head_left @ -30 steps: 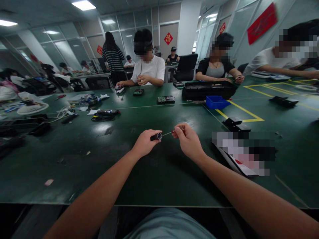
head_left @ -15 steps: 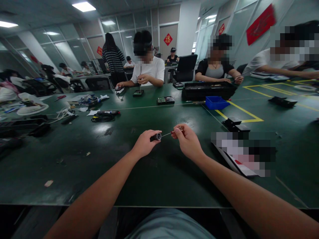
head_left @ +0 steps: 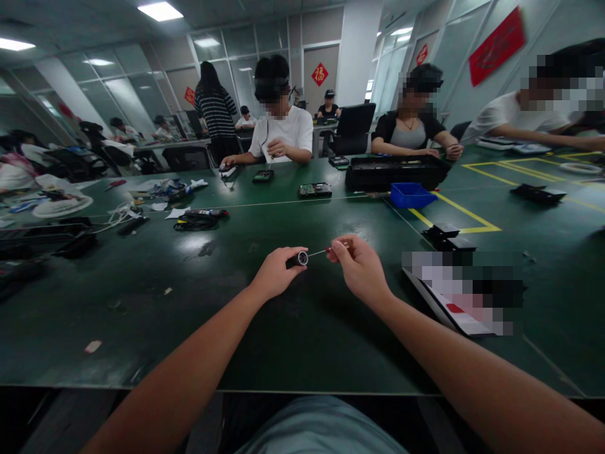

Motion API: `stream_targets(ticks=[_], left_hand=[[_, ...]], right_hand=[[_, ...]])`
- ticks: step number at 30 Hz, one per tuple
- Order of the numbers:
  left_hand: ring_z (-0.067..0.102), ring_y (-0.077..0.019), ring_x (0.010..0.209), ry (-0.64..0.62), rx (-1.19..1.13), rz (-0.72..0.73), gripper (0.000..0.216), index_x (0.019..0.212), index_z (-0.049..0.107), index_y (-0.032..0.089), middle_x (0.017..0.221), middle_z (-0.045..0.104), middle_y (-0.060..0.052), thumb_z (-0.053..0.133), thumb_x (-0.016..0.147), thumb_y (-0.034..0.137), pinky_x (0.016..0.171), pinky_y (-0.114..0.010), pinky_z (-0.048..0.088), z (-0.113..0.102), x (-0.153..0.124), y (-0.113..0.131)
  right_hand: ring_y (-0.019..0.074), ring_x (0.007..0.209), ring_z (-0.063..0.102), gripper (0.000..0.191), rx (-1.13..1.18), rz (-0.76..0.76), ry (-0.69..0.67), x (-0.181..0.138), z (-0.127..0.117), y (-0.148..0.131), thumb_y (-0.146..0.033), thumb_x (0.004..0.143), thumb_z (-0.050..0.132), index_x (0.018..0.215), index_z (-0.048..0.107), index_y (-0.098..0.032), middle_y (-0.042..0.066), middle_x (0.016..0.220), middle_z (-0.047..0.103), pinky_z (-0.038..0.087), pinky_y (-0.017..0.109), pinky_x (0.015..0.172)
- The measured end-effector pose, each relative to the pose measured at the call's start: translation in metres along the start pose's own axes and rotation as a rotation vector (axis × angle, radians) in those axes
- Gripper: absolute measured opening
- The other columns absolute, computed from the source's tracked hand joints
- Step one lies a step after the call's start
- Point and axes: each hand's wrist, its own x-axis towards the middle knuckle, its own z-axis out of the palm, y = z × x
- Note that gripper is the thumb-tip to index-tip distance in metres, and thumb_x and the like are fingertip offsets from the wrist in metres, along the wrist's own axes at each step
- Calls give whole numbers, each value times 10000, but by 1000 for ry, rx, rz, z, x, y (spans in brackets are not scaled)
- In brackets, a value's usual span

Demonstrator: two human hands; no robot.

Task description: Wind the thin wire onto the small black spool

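Observation:
My left hand [head_left: 276,272] is closed around a short black cylinder [head_left: 302,258]. A silver ring rims the end of the cylinder, which faces right and toward me. My right hand [head_left: 359,268] pinches the handle of a screwdriver [head_left: 317,253]. Its thin metal shaft points left, and its tip is at or very near the cylinder's ringed end; whether it touches I cannot tell. Fingers cover most of the handle, though a reddish part shows. Both hands are above the green table [head_left: 283,353].
To the right lies a white tray or packet [head_left: 439,296], partly blurred out. Beyond it are black plastic parts [head_left: 449,238], a blue bin [head_left: 413,195] and a long black case [head_left: 397,172]. A coiled black cable [head_left: 201,219] lies ahead on the left. Co-workers sit across the table.
My right fingers have shifted slightly on the screwdriver handle, while my left hand keeps its hold. Across the table, a co-worker's hand has moved off the circuit board.

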Motion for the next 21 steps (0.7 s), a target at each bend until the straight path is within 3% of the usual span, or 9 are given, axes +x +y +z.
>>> stream_targets(ticks=[3, 9, 15, 18, 21], left_hand=[[626, -239, 1078, 6, -6, -2, 433, 1287, 672, 270, 1168, 717, -40, 738, 861, 227, 965, -387, 466, 0, -1, -1], [626, -240, 1056, -1, -5, 1, 422, 1278, 676, 267, 1146, 724, -39, 739, 862, 237, 945, -392, 468, 0, -1, 1], [638, -239, 1048, -26, -15, 14, 396, 1245, 696, 267, 1131, 730, -37, 745, 853, 227, 952, -393, 468, 0, -1, 2], [639, -243, 1078, -23, -23, 4, 408, 1255, 689, 262, 1162, 724, -41, 741, 853, 221, 970, -400, 465, 1, 0, 0], [642, -248, 1091, -26, -25, 4, 413, 1256, 689, 254, 1174, 721, -51, 741, 849, 208, 986, -407, 465, 3, 1, -3]], right_hand=[[173, 589, 610, 347, -170, 31, 3, -1, -4, -5, -547, 910, 620, 818, 654, -214, 11, 658, 678, 451, 316, 592], [180, 727, 635, 154, -79, -99, -56, -2, -4, -1, -369, 947, 566, 928, 634, -232, 14, 819, 691, 464, 314, 662], [164, 593, 539, 315, -141, -63, -57, -2, -4, -1, -445, 1012, 438, 868, 629, -239, -28, 630, 551, 411, 327, 620], [184, 707, 609, 183, -8, -21, 10, -1, -1, 3, -407, 952, 545, 985, 608, -239, 0, 776, 652, 465, 343, 691], [189, 764, 640, 223, 191, 44, 21, 2, 4, 9, -434, 892, 632, 962, 625, -222, 22, 829, 687, 507, 362, 760]])
